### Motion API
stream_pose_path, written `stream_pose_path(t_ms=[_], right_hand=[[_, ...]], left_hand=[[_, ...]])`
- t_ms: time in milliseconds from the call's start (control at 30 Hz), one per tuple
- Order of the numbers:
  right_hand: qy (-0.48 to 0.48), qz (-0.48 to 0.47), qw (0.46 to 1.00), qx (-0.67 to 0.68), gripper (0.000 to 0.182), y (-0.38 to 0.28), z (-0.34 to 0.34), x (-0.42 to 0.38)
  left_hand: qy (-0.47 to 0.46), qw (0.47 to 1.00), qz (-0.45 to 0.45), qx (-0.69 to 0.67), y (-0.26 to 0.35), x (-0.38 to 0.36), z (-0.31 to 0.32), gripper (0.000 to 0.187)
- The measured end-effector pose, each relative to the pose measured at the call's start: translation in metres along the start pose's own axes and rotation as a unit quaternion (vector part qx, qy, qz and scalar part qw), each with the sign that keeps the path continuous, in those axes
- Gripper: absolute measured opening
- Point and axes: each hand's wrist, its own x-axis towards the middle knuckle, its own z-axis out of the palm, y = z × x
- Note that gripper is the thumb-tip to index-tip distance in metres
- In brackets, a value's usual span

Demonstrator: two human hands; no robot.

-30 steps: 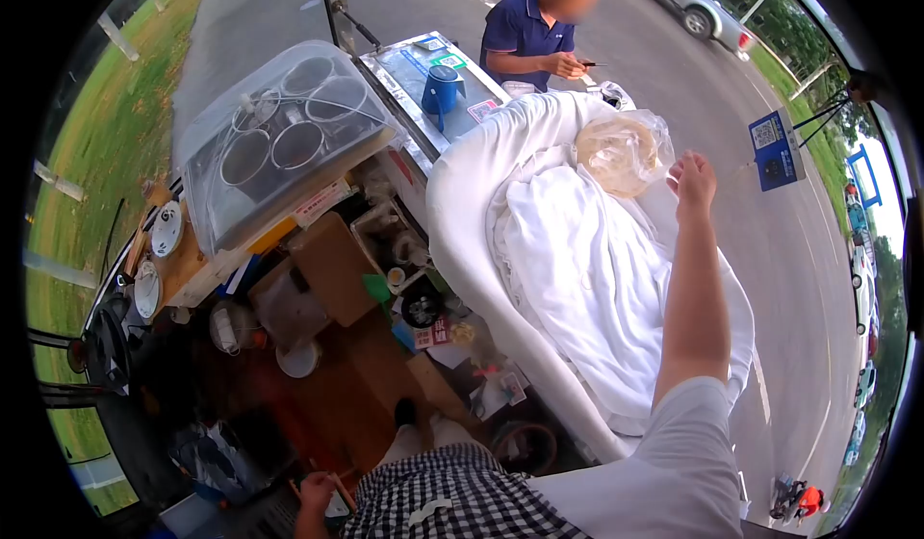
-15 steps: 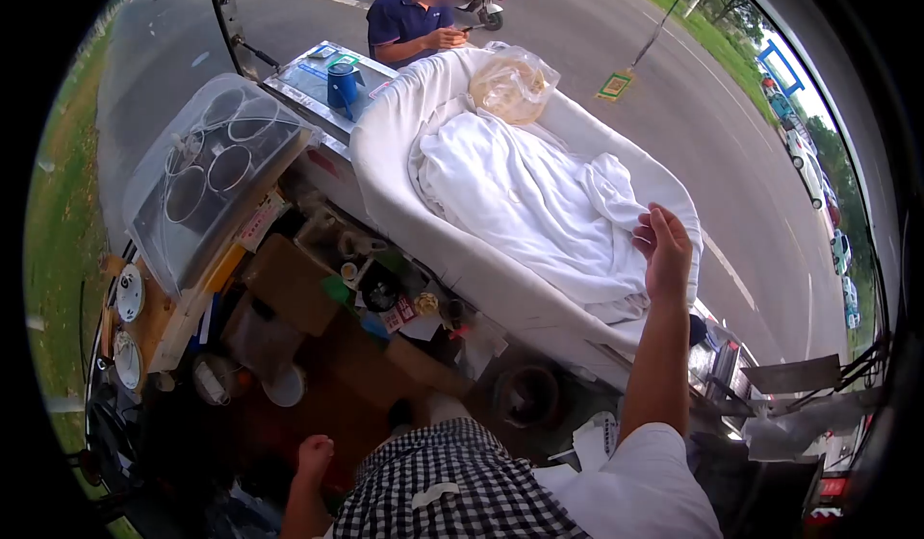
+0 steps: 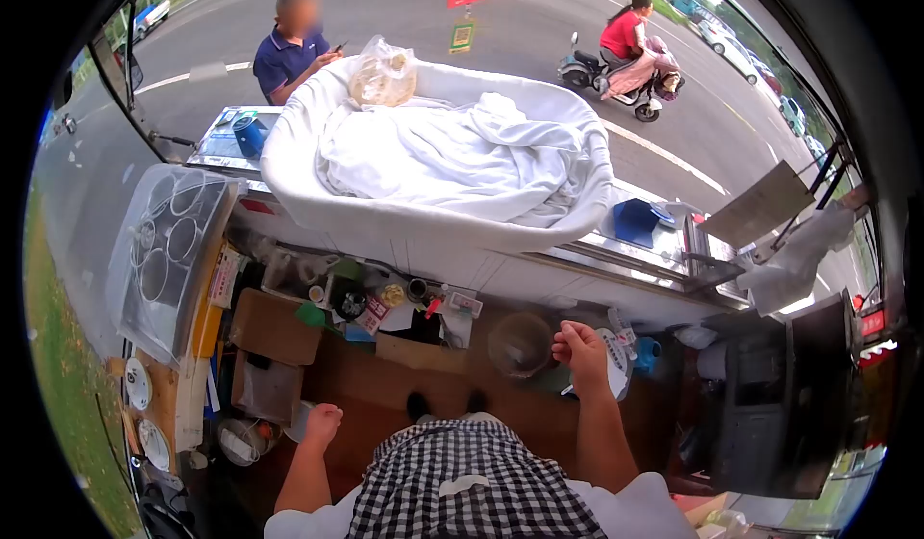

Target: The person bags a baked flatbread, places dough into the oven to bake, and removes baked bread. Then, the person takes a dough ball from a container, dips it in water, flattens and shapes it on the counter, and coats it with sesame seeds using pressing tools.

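The person's right hand [image 3: 580, 348] hangs low inside the food cart, fingers curled in loosely and closed on nothing that shows, though the palm side is turned away and a small item there cannot be ruled out. It sits just beside a round brown bowl [image 3: 519, 344], which lies to its left on the lower shelf, and just in front of a white dial scale [image 3: 610, 361] on its right; of the two hands it is far the nearer to both. The left hand [image 3: 322, 423] is down by the apron [image 3: 474, 481], loosely fisted and empty as far as can be seen, near a cardboard box [image 3: 274, 326] at the shelf's left end. Above and beyond both hands, along the counter's far edge, a long white padded tub [image 3: 385, 221] runs left to right, filled with white cloth [image 3: 452, 159]; a clear bag of flatbreads [image 3: 382, 75] rests at its far left corner. A customer in a dark blue shirt [image 3: 286, 60] stands just beyond that corner, and a scooter rider [image 3: 626, 48] is on the road.
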Motion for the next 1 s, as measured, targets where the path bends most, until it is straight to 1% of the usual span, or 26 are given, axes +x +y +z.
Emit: stream_pose_path(t_ms=[67, 100, 133, 167, 233, 333, 433, 500, 533, 567, 633, 700, 767, 833, 867, 900, 933, 1000], right_hand=[[0.001, -0.02, 1.0, -0.014, 0.026, -0.002, -0.017, -0.011], [0.001, -0.032, 0.999, -0.023, 0.026, -0.002, -0.027, -0.014], [-0.001, -0.044, 0.998, -0.033, 0.026, -0.001, -0.039, -0.016], [0.007, -0.045, 0.998, -0.043, 0.026, 0.002, -0.054, -0.018], [0.024, -0.049, 0.996, -0.064, 0.027, 0.015, -0.092, -0.023], [0.056, -0.025, 0.996, -0.068, 0.028, 0.05, -0.163, -0.027], [0.099, 0.013, 0.993, -0.063, 0.031, 0.085, -0.225, -0.039], [0.119, 0.024, 0.988, -0.091, 0.03, 0.095, -0.253, -0.051], [0.12, 0.023, 0.985, -0.12, 0.034, 0.097, -0.266, -0.058], [0.125, 0.013, 0.986, -0.106, 0.036, 0.105, -0.276, -0.064], [0.156, 0.038, 0.98, -0.118, 0.033, 0.114, -0.289, -0.071], [0.189, 0.044, 0.977, -0.094, 0.033, 0.118, -0.296, -0.082], [0.212, 0.046, 0.973, -0.073, 0.033, 0.127, -0.303, -0.092], [0.232, 0.046, 0.97, -0.05, 0.035, 0.143, -0.304, -0.104], [0.237, 0.064, 0.969, -0.044, 0.035, 0.152, -0.299, -0.116], [0.243, 0.079, 0.966, -0.04, 0.036, 0.158, -0.293, -0.13], [0.265, 0.09, 0.959, -0.041, 0.036, 0.161, -0.298, -0.146], [0.273, 0.133, 0.953, -0.026, 0.035, 0.177, -0.292, -0.166]], left_hand=[[-0.031, 0.998, 0.043, 0.022, 0.05, 0.003, 0.019, 0.026], [-0.044, 0.997, 0.062, 0.031, 0.067, 0.004, 0.026, 0.027], [-0.07, 0.993, 0.078, 0.053, 0.077, 0.015, 0.037, 0.032], [-0.075, 0.988, 0.108, 0.078, 0.085, 0.02, 0.049, 0.033], [-0.087, 0.974, 0.168, 0.127, 0.124, 0.024, 0.079, 0.036], [-0.121, 0.955, 0.217, 0.161, 0.179, 0.014, 0.128, 0.04], [-0.151, 0.927, 0.281, 0.198, 0.204, 0.014, 0.185, 0.039], [-0.214, 0.912, 0.307, 0.168, 0.215, 0.008, 0.221, 0.036], [-0.239, 0.907, 0.298, 0.178, 0.219, 0.004, 0.237, 0.036], [-0.261, 0.895, 0.308, 0.187, 0.219, 0.004, 0.252, 0.036], [-0.293, 0.877, 0.304, 0.229, 0.231, -0.013, 0.272, 0.037], [-0.314, 0.843, 0.323, 0.295, 0.234, -0.016, 0.287, 0.039], [-0.345, 0.826, 0.32, 0.31, 0.248, -0.033, 0.295, 0.04], [-0.364, 0.801, 0.333, 0.338, 0.251, -0.022, 0.307, 0.04], [-0.373, 0.789, 0.339, 0.352, 0.25, -0.014, 0.306, 0.04], [-0.375, 0.787, 0.333, 0.359, 0.251, -0.005, 0.302, 0.039], [-0.388, 0.779, 0.336, 0.36, 0.255, 0.005, 0.317, 0.039], [-0.387, 0.786, 0.33, 0.353, 0.257, 0.022, 0.32, 0.038]])
